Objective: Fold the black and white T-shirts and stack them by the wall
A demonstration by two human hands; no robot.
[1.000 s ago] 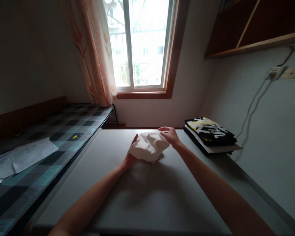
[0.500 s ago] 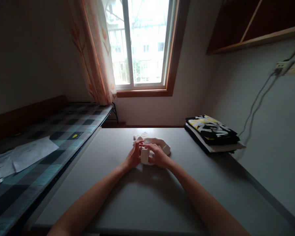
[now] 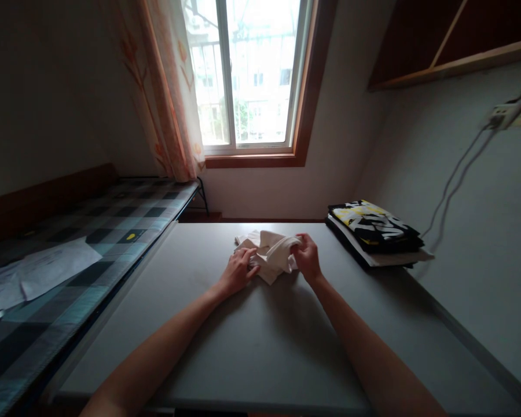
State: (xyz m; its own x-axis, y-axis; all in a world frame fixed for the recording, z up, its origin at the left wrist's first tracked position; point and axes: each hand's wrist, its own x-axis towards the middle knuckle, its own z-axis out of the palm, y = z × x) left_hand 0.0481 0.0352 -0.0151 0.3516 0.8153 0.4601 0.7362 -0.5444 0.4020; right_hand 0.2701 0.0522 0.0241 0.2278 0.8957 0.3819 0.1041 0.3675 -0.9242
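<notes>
A crumpled off-white cloth [image 3: 271, 252] lies bunched near the far side of the grey-white table [image 3: 260, 347]. At its left edge rests my left hand [image 3: 239, 271], fingers bent and a little apart, touching the fabric without a visible grip. My right hand [image 3: 307, 258] pinches the cloth's right end and holds that part slightly raised. The fingertips of my right hand are partly hidden by the fabric. Whether the cloth is a garment or a towel cannot be made out.
A stack of folded black, white and yellow clothes [image 3: 375, 229] sits at the table's right, beside the wall. Along the left runs a bed with a checked cover [image 3: 108, 255], with paper sheets [image 3: 47, 269] on it. A window [image 3: 260, 75] is ahead; cables [image 3: 454, 174] hang at right.
My right hand has moved right, away from my left hand, drawing the cloth's end with it. The bundle is now looser and wider. My left hand has flattened against the cloth.
</notes>
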